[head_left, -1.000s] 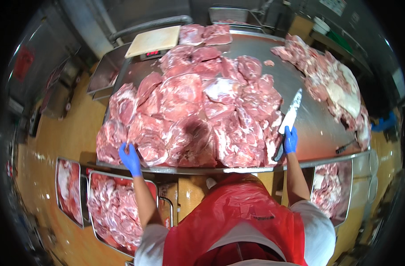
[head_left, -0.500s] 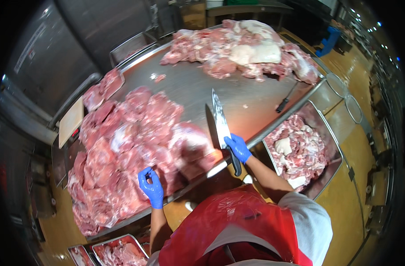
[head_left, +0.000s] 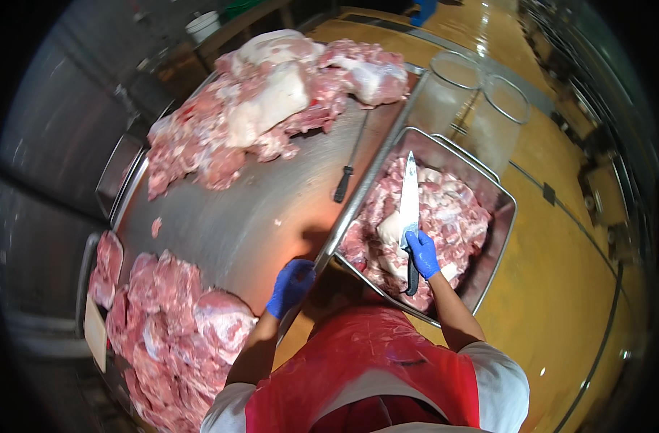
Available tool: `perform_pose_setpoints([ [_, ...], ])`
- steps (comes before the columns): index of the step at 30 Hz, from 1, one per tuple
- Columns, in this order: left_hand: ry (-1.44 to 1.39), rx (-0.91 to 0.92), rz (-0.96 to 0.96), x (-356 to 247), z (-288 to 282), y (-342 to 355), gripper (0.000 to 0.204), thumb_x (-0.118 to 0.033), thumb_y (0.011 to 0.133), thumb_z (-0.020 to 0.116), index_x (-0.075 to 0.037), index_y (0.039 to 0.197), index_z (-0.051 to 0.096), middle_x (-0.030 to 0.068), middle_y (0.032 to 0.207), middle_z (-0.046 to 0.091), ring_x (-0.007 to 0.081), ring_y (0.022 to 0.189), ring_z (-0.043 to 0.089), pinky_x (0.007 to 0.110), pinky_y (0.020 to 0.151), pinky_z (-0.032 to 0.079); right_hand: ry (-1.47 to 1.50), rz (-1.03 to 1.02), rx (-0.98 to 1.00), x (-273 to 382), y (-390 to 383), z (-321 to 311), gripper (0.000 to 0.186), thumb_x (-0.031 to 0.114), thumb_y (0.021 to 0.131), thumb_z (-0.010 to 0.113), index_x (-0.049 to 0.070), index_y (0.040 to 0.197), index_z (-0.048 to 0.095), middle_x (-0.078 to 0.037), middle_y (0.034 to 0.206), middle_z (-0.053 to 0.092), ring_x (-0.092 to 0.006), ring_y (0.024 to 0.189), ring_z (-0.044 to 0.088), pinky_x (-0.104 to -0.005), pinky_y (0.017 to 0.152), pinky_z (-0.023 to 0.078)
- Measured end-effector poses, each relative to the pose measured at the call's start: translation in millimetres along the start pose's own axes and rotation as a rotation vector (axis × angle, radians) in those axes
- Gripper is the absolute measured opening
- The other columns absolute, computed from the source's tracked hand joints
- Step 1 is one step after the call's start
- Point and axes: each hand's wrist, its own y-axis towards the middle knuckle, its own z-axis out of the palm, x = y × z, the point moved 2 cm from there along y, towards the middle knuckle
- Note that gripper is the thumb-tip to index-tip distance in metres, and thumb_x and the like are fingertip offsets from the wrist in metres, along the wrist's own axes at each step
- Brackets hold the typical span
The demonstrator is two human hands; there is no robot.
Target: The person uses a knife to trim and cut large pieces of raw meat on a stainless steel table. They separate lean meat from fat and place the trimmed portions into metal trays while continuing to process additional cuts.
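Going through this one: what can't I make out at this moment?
All in the head view:
- Knife: part of its handle, covered by the right hand.
- Left hand: fingertips, lost in shadow and blur; contact with the table edge is unclear.
- Metal tub: bottom, buried under meat trimmings.
- Thin black-handled tool: far tip, too thin to trace near the meat.

Knife hndl [head_left: 412,278] blk; apron [head_left: 365,350] red; meat [head_left: 272,101] pink w/ wht patches.
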Motion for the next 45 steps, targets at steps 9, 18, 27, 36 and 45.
perform_pose_setpoints([
  [9,0.071,0.653,0.236,-6.0,145.2,86.3,0.027,-0.024,0.084,0.066,-0.005,0.104,0.066,0.0210,0.099,0.069,0.0348,0.091,0.068,0.044,0.077,0.053,-0.359,0.264,-0.397,-10.0,-99.9,-114.8,0.038,0.038,0.098,0.061,0.000,0.101,0.067,0.000,0.077,0.058,-0.0091,0.072,0.049,-0.0286,0.067,0.044],
  [18,0.525,0.949,0.269,-7.3,197.9,166.1,0.043,-0.042,0.084,0.064,-0.011,0.114,0.065,0.0199,0.109,0.065,0.0391,0.105,0.061,0.050,0.090,0.049,-0.150,0.392,-0.584,-103.2,-163.8,-154.1,0.025,0.027,0.098,0.064,0.003,0.093,0.068,0.004,0.083,0.060,-0.0074,0.076,0.048,-0.0274,0.069,0.044],
  [27,0.277,0.727,0.376,-16.8,245.2,250.1,0.031,-0.029,0.086,0.064,-0.011,0.111,0.063,0.0187,0.099,0.066,0.0380,0.095,0.064,0.048,0.085,0.051,-0.290,0.157,-0.483,-59.7,-45.4,-185.7,0.024,0.025,0.097,0.064,0.002,0.090,0.063,0.001,0.074,0.057,-0.0080,0.065,0.049,-0.0274,0.059,0.043],
  [36,-0.237,0.825,0.336,-27.6,240.5,218.9,0.035,-0.023,0.095,0.062,-0.001,0.121,0.061,0.0144,0.108,0.066,0.0225,0.096,0.066,0.036,0.086,0.052,-0.219,0.070,-0.462,-27.1,-15.6,-173.3,0.023,0.024,0.100,0.061,0.001,0.097,0.064,0.001,0.079,0.060,-0.0068,0.068,0.051,-0.0257,0.060,0.042],
  [45,-0.436,0.606,0.205,-14.4,175.3,179.3,0.033,-0.021,0.093,0.064,0.001,0.118,0.063,0.0135,0.113,0.066,0.0211,0.103,0.063,0.034,0.091,0.050,-0.219,0.048,-0.273,-15.8,17.6,-121.1,0.019,0.023,0.100,0.060,0.005,0.093,0.060,0.002,0.075,0.057,-0.0066,0.064,0.050,-0.0253,0.056,0.042],
])
